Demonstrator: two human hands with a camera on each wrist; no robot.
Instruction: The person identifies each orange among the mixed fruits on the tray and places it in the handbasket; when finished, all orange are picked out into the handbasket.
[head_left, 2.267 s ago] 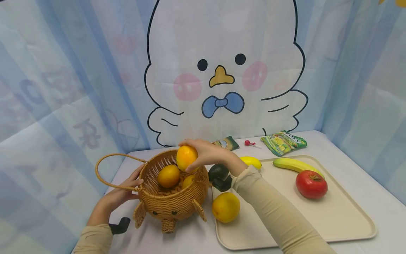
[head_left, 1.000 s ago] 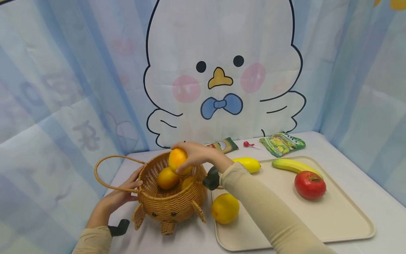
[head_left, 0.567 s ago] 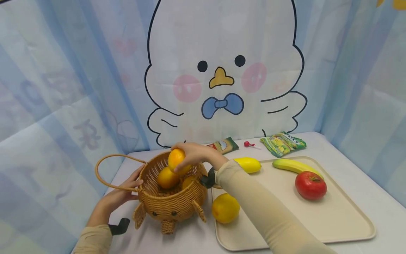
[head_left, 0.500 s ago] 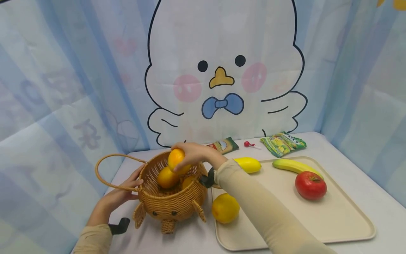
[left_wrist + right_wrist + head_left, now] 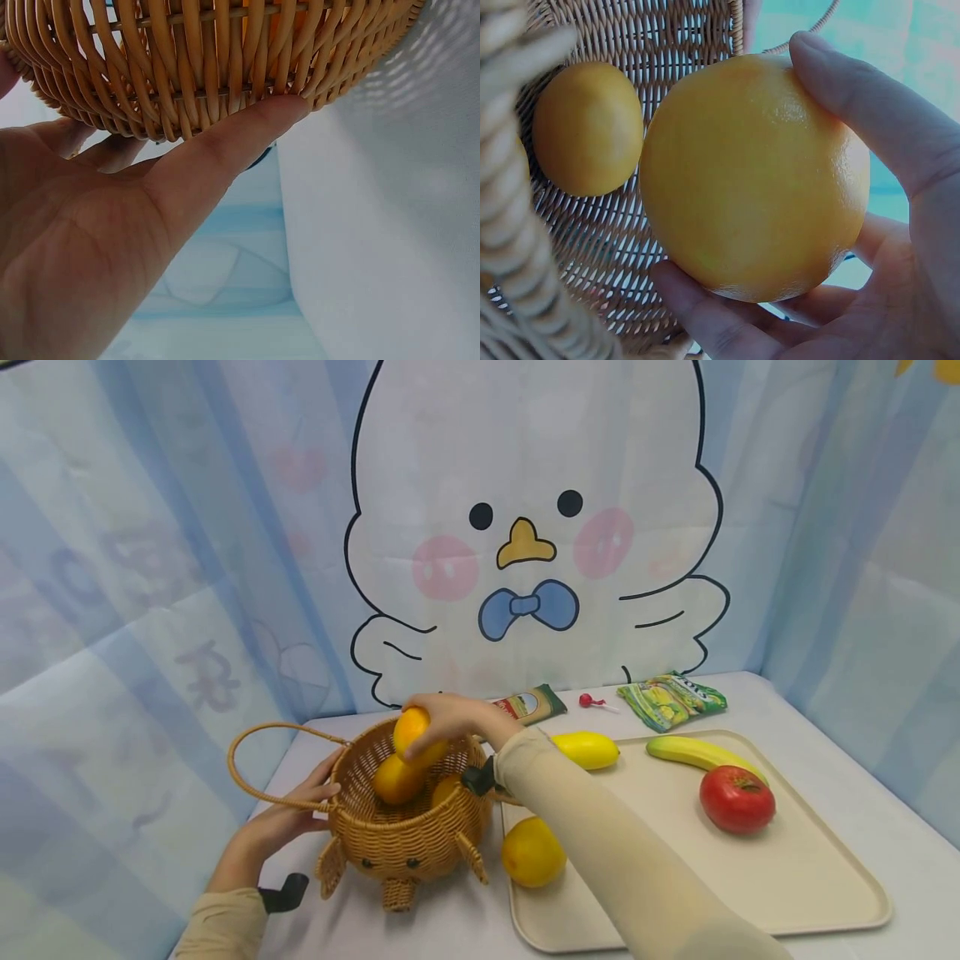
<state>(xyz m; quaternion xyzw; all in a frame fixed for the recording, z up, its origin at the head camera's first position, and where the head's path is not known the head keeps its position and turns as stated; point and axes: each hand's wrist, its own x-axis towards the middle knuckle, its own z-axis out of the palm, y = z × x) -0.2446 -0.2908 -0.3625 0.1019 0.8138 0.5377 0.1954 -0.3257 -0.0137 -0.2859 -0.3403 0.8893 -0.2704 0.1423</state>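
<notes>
- Orange [image 5: 754,180] in the right hand [image 5: 446,718], left of centre in the head view, over the mouth of the basket [image 5: 420,837]; it is nearly round, with no clear long axis.
- Right fingers curl round it, grasping; in the right wrist view the thumb sits at its upper right, other fingers beneath.
- Just below it in the head view lies a second orange [image 5: 397,780], inside the basket; the outlines meet, but I cannot tell whether they touch.
- Left hand [image 5: 292,806], farther from the held orange, rests extended fingers against the basket's left wall, clenching nothing.
- Since the earliest head frame, the held orange has shifted leftward; the basket stays put.
</notes>
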